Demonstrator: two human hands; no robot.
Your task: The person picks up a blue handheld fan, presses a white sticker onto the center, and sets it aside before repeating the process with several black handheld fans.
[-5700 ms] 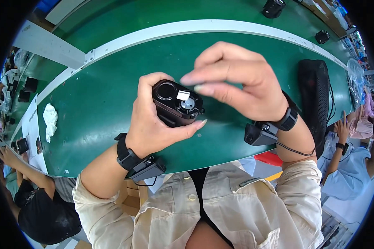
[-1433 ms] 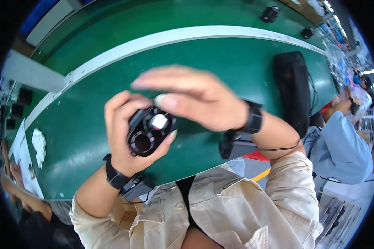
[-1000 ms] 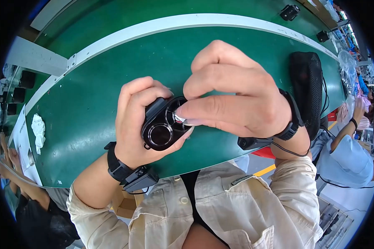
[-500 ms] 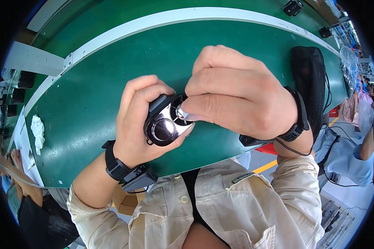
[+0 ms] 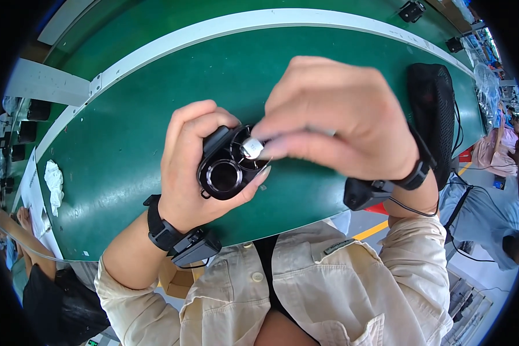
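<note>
My left hand (image 5: 193, 155) is wrapped round a glossy black oval device (image 5: 236, 167), held above the green worktop. Its upper face has a chrome-ringed round opening (image 5: 224, 176) at the lower left and a second round opening with thin spokes at the upper right. At the middle of the spoked opening sits a small silver cap (image 5: 252, 148). The fingertips and thumb of my right hand (image 5: 334, 121) pinch this cap from its right side; the hand is slightly blurred.
A black mesh pouch (image 5: 429, 115) lies on the green worktop (image 5: 127, 144) at the right, a crumpled white cloth (image 5: 53, 185) at the left. A white frame bar (image 5: 242, 20) runs along the back. Other people are at both sides; an open cardboard box (image 5: 176, 279) stands below.
The chrome-like face over the device now appears dark, with the ringed opening showing open. My right hand has shifted slightly right and turned, leaving more of the silver cap in sight.
</note>
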